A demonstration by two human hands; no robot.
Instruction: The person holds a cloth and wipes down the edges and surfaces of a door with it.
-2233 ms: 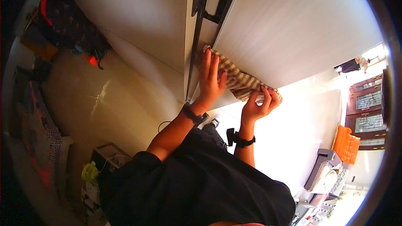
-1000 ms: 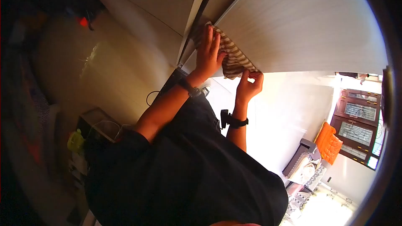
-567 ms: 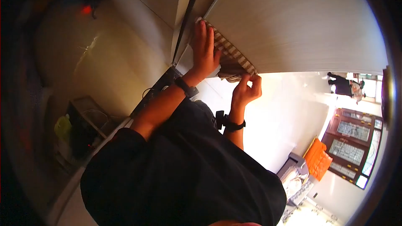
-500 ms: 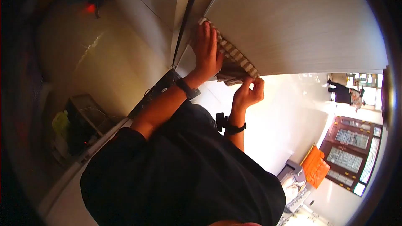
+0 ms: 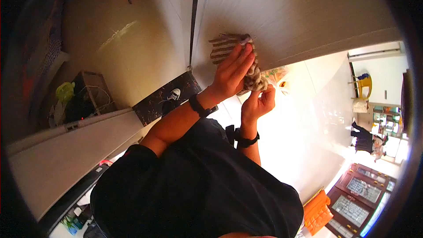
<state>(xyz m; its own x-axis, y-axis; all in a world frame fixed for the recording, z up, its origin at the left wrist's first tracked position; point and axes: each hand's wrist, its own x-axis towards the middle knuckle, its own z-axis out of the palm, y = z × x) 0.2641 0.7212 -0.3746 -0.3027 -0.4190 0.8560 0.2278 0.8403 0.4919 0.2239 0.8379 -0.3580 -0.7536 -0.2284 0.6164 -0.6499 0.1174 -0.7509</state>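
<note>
A brown-and-white striped cloth lies against the large pale panel, spread flat at its left end and bunched under my fingers. My left hand presses the bunched part to the panel, its fingers long and close together over the fabric. Just below and to the right, my right hand pinches the lower end of the cloth near the panel's bottom edge. Dark bands circle both wrists.
A dark threshold strip with a shoe on it lies at left of centre. An open-sided box stands further left. At the far right are a person, a yellow chair, brown doors and an orange cushion.
The view has turned, and the panel fills more of the upper middle. The cloth, earlier stretched along the panel's edge, is now bunched on its face. My hands have come closer together.
</note>
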